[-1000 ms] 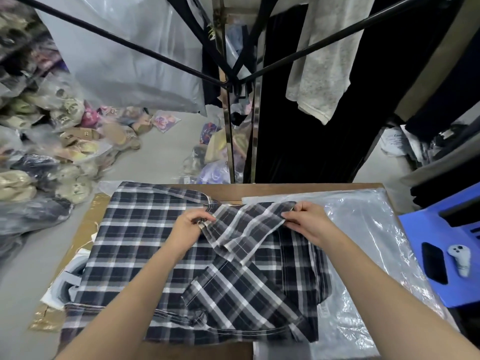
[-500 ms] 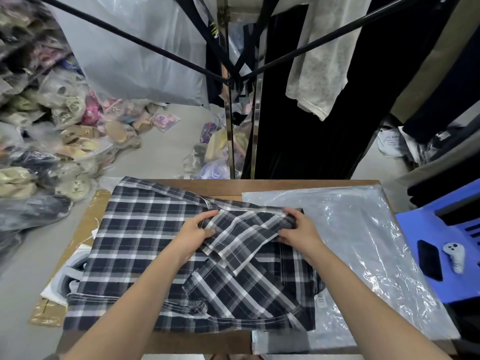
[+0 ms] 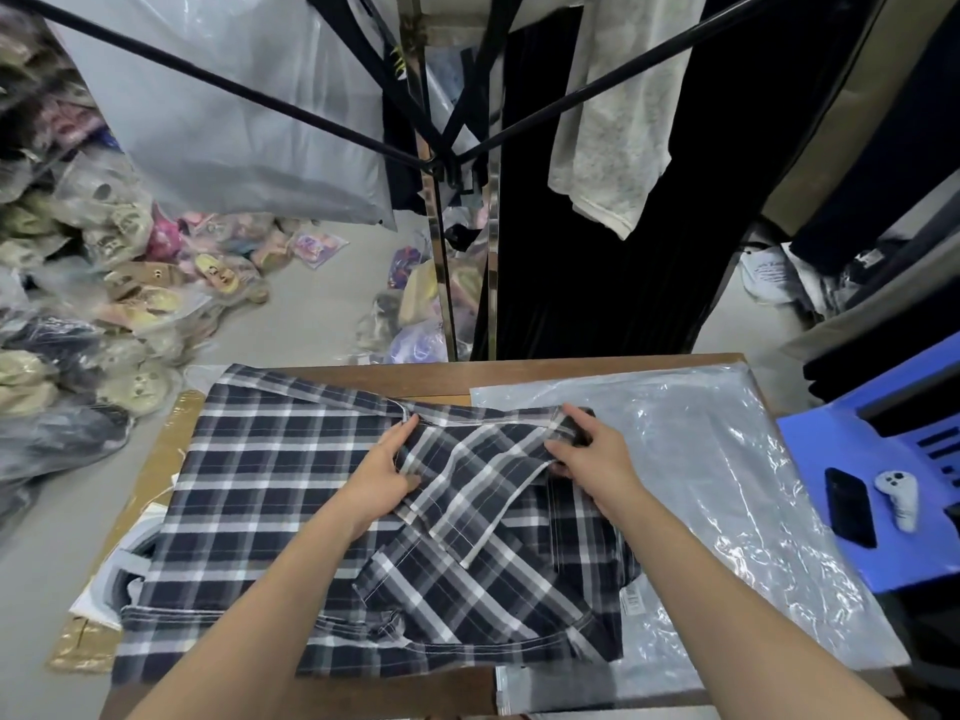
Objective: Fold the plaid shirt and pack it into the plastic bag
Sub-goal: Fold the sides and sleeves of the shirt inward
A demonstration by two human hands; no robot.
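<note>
Nothing is reading clearly here. A small white label (image 3: 630, 597) is showing on the plastic bag (image 3: 727, 459), below and to the right of the right hand's (image 3: 597, 459) grip on the plaid shirt (image 3: 270, 485), but its print is blurring beyond reading.

Blue stool (image 3: 852, 449) at right carries a black phone (image 3: 850, 508) beside a white controller (image 3: 897, 496). Bagged shoes (image 3: 78, 283) piled at left.

Even, soft indoor light; glare on plastic bag (image 3: 701, 459); wide-angle bowing at edges; left clutter blurred.
</note>
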